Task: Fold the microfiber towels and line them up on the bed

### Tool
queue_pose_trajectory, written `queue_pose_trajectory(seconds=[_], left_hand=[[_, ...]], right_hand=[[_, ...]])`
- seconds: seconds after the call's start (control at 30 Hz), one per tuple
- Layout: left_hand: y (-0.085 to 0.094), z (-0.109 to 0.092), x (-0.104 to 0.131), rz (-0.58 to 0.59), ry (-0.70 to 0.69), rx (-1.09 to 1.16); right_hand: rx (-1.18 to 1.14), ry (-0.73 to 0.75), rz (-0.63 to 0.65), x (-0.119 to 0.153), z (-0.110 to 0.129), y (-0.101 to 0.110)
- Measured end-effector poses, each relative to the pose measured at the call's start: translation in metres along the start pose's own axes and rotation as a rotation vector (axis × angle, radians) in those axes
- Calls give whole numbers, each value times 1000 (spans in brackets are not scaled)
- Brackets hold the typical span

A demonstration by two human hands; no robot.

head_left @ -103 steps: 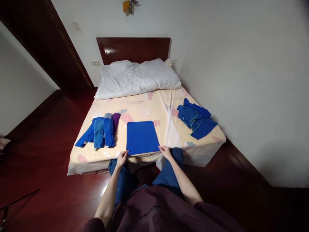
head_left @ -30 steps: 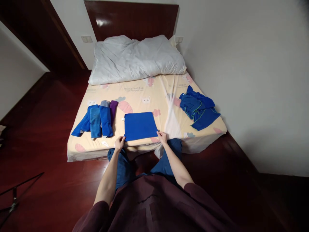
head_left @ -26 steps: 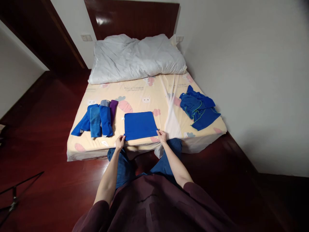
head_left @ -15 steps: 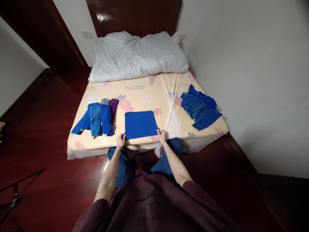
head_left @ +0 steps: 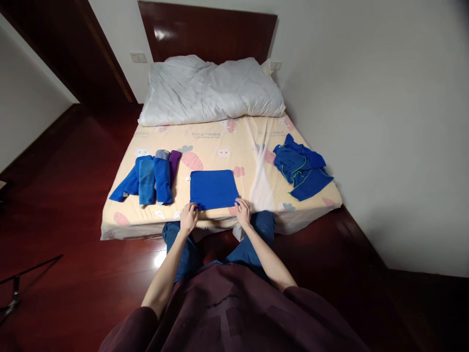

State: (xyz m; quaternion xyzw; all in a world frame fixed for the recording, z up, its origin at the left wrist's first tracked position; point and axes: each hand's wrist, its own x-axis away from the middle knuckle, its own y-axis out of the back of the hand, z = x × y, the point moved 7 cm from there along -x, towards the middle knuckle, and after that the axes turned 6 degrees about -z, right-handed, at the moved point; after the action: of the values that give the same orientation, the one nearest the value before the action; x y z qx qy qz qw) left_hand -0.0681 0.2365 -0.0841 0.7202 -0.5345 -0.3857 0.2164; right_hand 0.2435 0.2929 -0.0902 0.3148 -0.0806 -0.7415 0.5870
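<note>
A blue towel (head_left: 214, 188) lies flat as a rough rectangle near the foot of the bed, a small white tag at its left edge. At its near left corner, my left hand (head_left: 189, 218) has its fingers curled over the edge. My right hand (head_left: 242, 212) grips the near right corner between thumb and fingers. Left of the towel is a group of rolled towels (head_left: 146, 182) in blues, grey and purple (head_left: 175, 164). Over on the right lies a crumpled pile of blue cloths (head_left: 302, 166), some with green edging.
The bed (head_left: 220, 134) has a pale yellow patterned sheet. A white quilt (head_left: 212, 93) is bunched against the dark wooden headboard (head_left: 212, 32). White wall (head_left: 366, 122) runs along the right side. Part of a black stand (head_left: 16, 288) shows on the dark red floor at lower left.
Both hands have shifted slightly inward along the towel's near edge, their fingers now curled further over it. The view has tilted up a little. Rolled towels and crumpled pile stay put.
</note>
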Motion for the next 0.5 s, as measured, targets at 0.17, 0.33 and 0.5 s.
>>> queue_pose_trajectory(seconds=[0.17,0.33,0.5], left_hand=[[-22,-17,3,142,-94,-6],[-38,-6,-8,193,-25,-76],[-47,0,-13,245,-45,-150]], right_hand=[[72,202,246,20,24,-22],[150,193,318,9,12,-38],[249,179,363,-5,-6,-47]])
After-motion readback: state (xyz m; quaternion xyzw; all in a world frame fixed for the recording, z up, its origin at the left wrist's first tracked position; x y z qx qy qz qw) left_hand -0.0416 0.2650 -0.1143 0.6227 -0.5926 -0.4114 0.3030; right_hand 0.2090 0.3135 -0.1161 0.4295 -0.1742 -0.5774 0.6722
